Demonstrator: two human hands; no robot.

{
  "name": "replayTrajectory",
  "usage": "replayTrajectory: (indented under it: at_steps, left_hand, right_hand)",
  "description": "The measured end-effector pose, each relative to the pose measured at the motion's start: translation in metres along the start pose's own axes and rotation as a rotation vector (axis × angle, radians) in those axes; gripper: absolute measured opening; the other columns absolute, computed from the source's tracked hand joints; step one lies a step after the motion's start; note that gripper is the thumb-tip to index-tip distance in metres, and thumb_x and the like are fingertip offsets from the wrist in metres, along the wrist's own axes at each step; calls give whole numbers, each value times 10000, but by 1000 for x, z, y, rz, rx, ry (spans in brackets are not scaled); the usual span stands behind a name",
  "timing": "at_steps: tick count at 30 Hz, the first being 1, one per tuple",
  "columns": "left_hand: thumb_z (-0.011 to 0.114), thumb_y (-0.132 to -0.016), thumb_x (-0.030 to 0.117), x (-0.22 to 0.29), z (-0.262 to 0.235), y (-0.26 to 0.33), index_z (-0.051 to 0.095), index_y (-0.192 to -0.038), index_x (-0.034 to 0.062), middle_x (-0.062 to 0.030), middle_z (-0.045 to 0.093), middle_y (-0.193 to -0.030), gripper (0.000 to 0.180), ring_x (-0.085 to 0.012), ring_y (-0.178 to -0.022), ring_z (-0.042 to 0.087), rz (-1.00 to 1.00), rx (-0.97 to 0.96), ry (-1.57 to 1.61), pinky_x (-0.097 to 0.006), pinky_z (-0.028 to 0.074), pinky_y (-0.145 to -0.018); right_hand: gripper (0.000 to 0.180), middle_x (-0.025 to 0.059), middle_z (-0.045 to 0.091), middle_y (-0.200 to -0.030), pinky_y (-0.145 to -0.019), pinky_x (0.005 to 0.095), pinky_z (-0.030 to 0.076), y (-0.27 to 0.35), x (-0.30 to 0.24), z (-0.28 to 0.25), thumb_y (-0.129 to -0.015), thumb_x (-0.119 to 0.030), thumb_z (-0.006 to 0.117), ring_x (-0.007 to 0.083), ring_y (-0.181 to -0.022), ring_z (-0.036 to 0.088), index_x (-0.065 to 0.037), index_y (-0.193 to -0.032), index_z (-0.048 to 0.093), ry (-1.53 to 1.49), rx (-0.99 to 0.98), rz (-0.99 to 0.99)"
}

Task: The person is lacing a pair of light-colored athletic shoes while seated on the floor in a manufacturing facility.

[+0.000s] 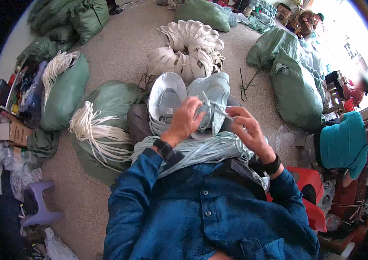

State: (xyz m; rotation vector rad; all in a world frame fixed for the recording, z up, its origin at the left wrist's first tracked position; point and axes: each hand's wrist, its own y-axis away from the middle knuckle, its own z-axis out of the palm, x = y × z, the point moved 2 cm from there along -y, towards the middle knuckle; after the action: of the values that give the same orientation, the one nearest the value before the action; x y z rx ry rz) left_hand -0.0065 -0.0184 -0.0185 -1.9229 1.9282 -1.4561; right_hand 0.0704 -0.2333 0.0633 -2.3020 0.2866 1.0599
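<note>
A pale grey-green shoe upper (pixel 212 86) rests on my lap, with lace running through its front. Over it, my left hand (pixel 186 119) has its fingers curled at a flat pale shoelace (pixel 218 110). My right hand (pixel 249 130) pinches the same lace to the right, so a short stretch spans the two hands. Left of that upper lies a stack of similar uppers (pixel 158 102), the top one showing its pale inside. A thick bundle of pale green laces (pixel 197 151) drapes across my lap below both wrists.
White laces (pixel 91 125) lie over a green sack (pixel 110 97) at my left. Ahead, pale shoe uppers (pixel 188 37) form a ring on the floor. More sacks (pixel 296 91) stand at right, near a person in a teal shirt (pixel 342 141). A purple stool (pixel 39 203) is lower left.
</note>
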Motion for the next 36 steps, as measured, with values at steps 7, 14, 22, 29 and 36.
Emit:
replayTrajectory:
  at_steps: [7, 14, 22, 29, 36]
  left_hand:
    - [754, -725, 181, 26, 4, 6, 634, -896, 106, -65, 570, -1003, 222, -262, -1013, 548, 91, -85, -241, -484, 366, -984]
    - [672, -709, 75, 26, -6, 15, 638, -947, 92, -115, 561, -1195, 241, -311, -1206, 500, 283, -298, -281, -499, 320, -1091]
    - [645, -740, 49, -2, -12, 18, 635, -897, 92, -106, 540, -1309, 163, -312, -1305, 458, 409, -365, -345, -510, 284, -1146]
    - [654, -820, 12, 46, -41, 1, 603, -866, 63, -113, 639, -943, 86, -323, -944, 634, 57, -228, 166, -469, 410, -1052]
    - [656, -878, 11, 45, -51, 12, 633, -1023, 14, -46, 651, -877, 147, -154, -822, 638, -413, -325, 496, -285, 511, -779]
  right_hand:
    - [248, 223, 561, -1363, -1035, 375, 411, -11, 9, -2, -907, -125, 492, 207, -1132, 568, 16, -716, 565, -449, -3, 264]
    - [379, 162, 622, -1309, -1062, 364, 400, -27, 16, -5, -982, -206, 444, 175, -1107, 585, 56, -1175, 639, -723, 181, 324]
    - [315, 154, 680, -1133, -1053, 395, 412, -24, 50, -7, -1036, -216, 432, 237, -1146, 603, -51, -787, 532, -1013, 245, 336]
    - [212, 72, 658, -949, -927, 320, 489, -34, 47, -6, -1030, -209, 510, 184, -991, 655, -22, -1025, 609, -988, 334, 412]
    - [340, 56, 673, -929, -872, 291, 484, -59, 32, 7, -1001, -168, 570, 134, -886, 635, 22, -1283, 547, -642, 254, 239]
